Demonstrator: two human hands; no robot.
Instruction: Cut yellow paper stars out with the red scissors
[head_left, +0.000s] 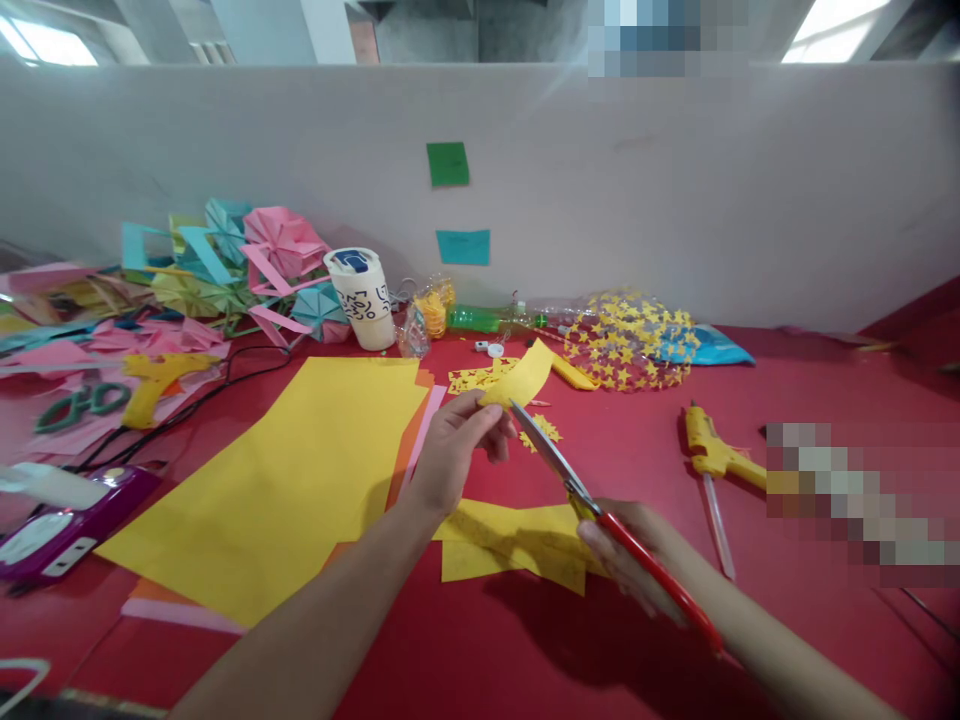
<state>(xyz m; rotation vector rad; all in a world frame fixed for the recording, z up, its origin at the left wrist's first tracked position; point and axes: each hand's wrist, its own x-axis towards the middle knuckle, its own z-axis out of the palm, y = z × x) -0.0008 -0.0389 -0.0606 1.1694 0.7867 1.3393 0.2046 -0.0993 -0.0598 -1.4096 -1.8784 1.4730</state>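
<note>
Between the thumb and fingers of my left hand (450, 445) is a strip of yellow paper (534, 372), its free end pointing up and to the right. My right hand (637, 560) grips red-handled scissors (559, 460), and the tips of the blades meet the lower edge of the strip close to my left fingertips. Under the scissors lie cut pieces of yellow paper (517, 530). Behind the blades I see a small pile of yellow paper stars (541, 432) and a yellow sheet with star-shaped holes (480, 377).
Large yellow sheets (315, 460) lie left over orange and pink ones. Glue guns (709, 445) (154, 380) sit on both sides, near green-handled scissors (82, 405) and a purple power strip (75, 520). A white cup (364, 305), folded paper shapes (281, 245) and a star-covered clear ball (630, 340) stand along the wall.
</note>
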